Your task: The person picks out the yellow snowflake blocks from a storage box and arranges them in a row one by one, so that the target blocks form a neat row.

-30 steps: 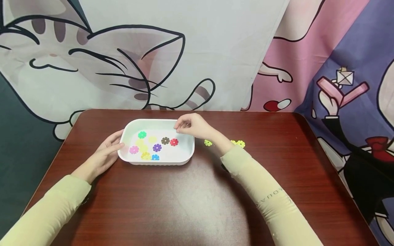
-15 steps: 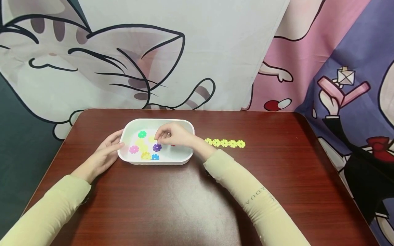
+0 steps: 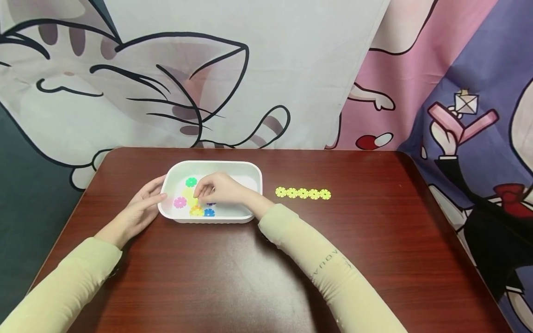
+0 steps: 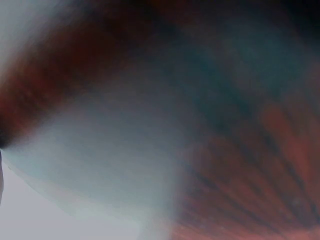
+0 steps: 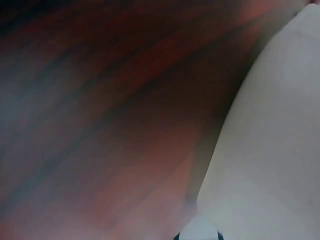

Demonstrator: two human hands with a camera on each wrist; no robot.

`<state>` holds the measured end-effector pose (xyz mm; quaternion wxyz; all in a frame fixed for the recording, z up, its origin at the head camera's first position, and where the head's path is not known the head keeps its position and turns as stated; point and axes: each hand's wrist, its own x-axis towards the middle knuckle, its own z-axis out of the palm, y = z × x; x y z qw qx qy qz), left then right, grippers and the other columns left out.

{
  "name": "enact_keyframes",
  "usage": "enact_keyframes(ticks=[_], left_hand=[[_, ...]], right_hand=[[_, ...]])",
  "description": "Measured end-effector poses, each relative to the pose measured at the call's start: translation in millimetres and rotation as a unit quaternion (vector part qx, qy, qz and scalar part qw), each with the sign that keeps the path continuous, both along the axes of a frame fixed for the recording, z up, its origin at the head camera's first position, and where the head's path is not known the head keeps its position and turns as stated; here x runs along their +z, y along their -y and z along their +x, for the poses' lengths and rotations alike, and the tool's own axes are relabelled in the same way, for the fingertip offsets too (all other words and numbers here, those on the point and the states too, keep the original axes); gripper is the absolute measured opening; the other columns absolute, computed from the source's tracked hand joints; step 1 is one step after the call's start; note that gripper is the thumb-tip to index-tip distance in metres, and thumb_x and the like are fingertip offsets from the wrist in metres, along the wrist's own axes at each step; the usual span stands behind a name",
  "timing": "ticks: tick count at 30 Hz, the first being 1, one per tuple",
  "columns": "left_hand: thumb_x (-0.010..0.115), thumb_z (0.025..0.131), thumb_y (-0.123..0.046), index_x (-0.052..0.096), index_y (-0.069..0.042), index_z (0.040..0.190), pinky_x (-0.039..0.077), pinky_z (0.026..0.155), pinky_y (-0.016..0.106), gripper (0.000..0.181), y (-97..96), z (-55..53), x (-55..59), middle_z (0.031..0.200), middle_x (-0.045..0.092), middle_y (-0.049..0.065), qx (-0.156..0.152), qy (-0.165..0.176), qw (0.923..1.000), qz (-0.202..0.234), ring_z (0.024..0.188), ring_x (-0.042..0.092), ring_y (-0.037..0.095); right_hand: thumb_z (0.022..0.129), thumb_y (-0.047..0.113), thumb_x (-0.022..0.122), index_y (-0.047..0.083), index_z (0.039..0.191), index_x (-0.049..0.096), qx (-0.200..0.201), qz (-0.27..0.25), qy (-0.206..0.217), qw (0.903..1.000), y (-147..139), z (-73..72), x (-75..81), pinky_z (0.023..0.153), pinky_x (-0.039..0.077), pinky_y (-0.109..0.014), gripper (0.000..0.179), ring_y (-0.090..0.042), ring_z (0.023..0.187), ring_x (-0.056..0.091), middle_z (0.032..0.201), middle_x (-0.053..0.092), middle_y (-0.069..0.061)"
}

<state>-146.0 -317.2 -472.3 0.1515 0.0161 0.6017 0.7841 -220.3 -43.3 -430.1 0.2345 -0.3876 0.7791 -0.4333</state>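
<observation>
Head view: my left hand [image 3: 141,206] holds the left end of the white tray [image 3: 229,221], thumb over the rim and fingers along the outer wall, both in the same place as a second ago. My right hand [image 3: 220,188] has shifted; a second ago it was at the tray's back right, half a second ago over its middle, and now it reaches further left, fingers curled and tips close together over the yellow pieces. I cannot tell whether they have hold of one. The tray sits on the brown table [image 3: 374,240], with notched plastic discs inside: a green disc [image 3: 191,182] at the back, a pink disc [image 3: 180,202] near my left thumb, a yellow disc [image 3: 196,211] and a blue disc [image 3: 209,212] side by side near the front wall. The purple disc [image 3: 211,204], fully visible earlier, is mostly covered by my hand. Right of the tray, a straight row of five yellow-green discs [image 3: 303,193] shows whole, where my forearm hid part of it a second ago. Both wrist views are too blurred to show my fingers.
</observation>
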Motion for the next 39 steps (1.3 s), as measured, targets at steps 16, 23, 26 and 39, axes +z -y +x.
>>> enact_keyframes(ticks=[16, 23, 26, 39], left_hand=[[0.055, 0.109, -0.007, 0.032, -0.021, 0.159, 0.05, 0.103, 0.01, 0.057, -1.2, 0.2, 1.3, 0.172, 0.017, 0.008, 0.002, 0.008, 0.9999, -0.015, 0.128, 0.053, -0.006], [0.054, 0.109, -0.006, 0.034, -0.021, 0.157, 0.051, 0.103, 0.011, 0.054, -0.7, 0.3, 0.9, 0.171, 0.02, 0.006, 0.001, 0.002, 1.0, -0.008, 0.128, 0.054, -0.005], [0.053, 0.109, -0.004, 0.036, -0.021, 0.156, 0.05, 0.103, 0.011, 0.052, 0.0, -0.1, -0.4, 0.169, 0.023, 0.005, 0.0, -0.003, 1.0, -0.002, 0.129, 0.054, -0.005], [0.052, 0.109, -0.002, 0.04, -0.023, 0.151, 0.05, 0.104, 0.012, 0.049, -0.3, -0.5, -1.6, 0.165, 0.03, 0.002, 0.001, -0.012, 0.9999, 0.003, 0.129, 0.055, -0.005]], right_hand=[[0.092, 0.0, 0.08, -0.001, 0.109, 0.077, 0.06, 0.058, -0.029, 0.9961, 18.5, 9.5, -7.4, 0.079, 0.051, -0.008, 0.017, -0.004, 0.083, 0.064, 0.103, 0.078, -0.013], [0.092, 0.001, 0.08, 0.001, 0.108, 0.077, 0.062, 0.073, -0.043, 0.9945, 19.3, 9.6, -11.1, 0.08, 0.05, -0.009, 0.016, -0.006, 0.086, 0.064, 0.101, 0.076, -0.01], [0.094, 0.002, 0.078, 0.003, 0.108, 0.078, 0.067, 0.093, -0.066, 0.9913, 20.4, 10.5, -11.3, 0.081, 0.048, -0.008, 0.014, -0.007, 0.089, 0.063, 0.1, 0.074, -0.007], [0.095, 0.006, 0.078, 0.009, 0.11, 0.078, 0.072, 0.142, -0.126, 0.9793, 22.9, 11.4, -11.9, 0.085, 0.045, -0.01, 0.016, -0.009, 0.096, 0.061, 0.104, 0.071, -0.003]])
